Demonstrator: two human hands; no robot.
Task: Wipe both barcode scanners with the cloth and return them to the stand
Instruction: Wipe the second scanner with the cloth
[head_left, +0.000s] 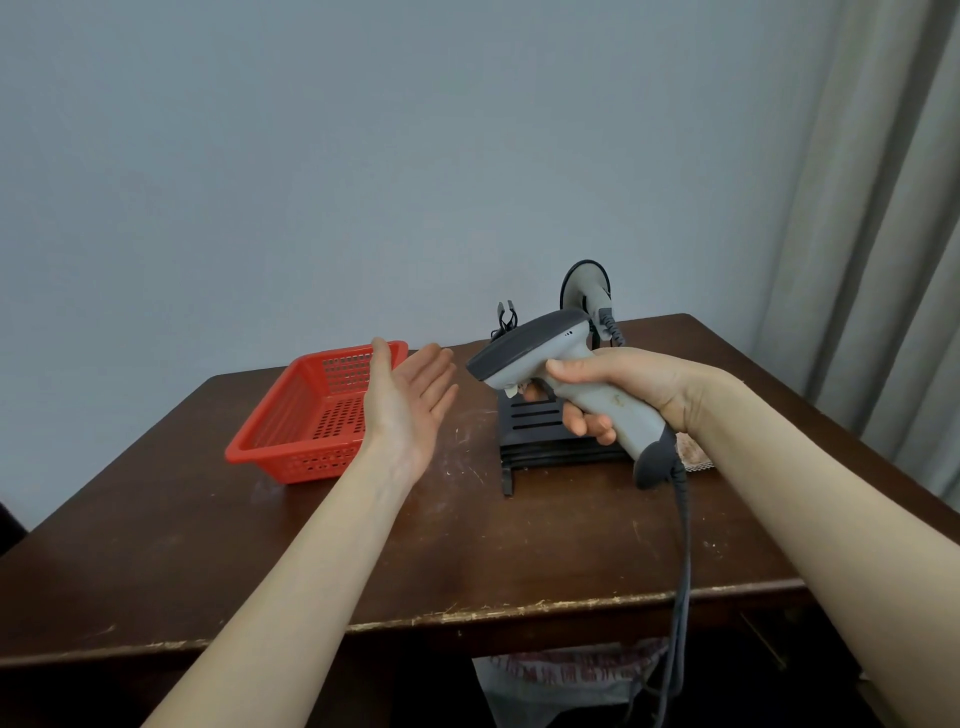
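Note:
My right hand (618, 387) grips the handle of a grey barcode scanner (535, 345) with a dark head, held in the air above the black slatted stand (540, 436). Its grey cable (683, 545) hangs down past the table's front edge. My left hand (408, 392) is open, palm up, fingers apart, just left of the scanner's head and apart from it. A second grey scanner (587, 286) sits upright at the back of the stand. A pinkish cloth (693, 452) lies on the table, mostly hidden behind my right wrist.
A red perforated plastic basket (291, 436) stands on the left part of the dark wooden table (467, 561). A grey wall is behind, a curtain (883, 208) at the right. A plastic bag (566, 680) lies under the table.

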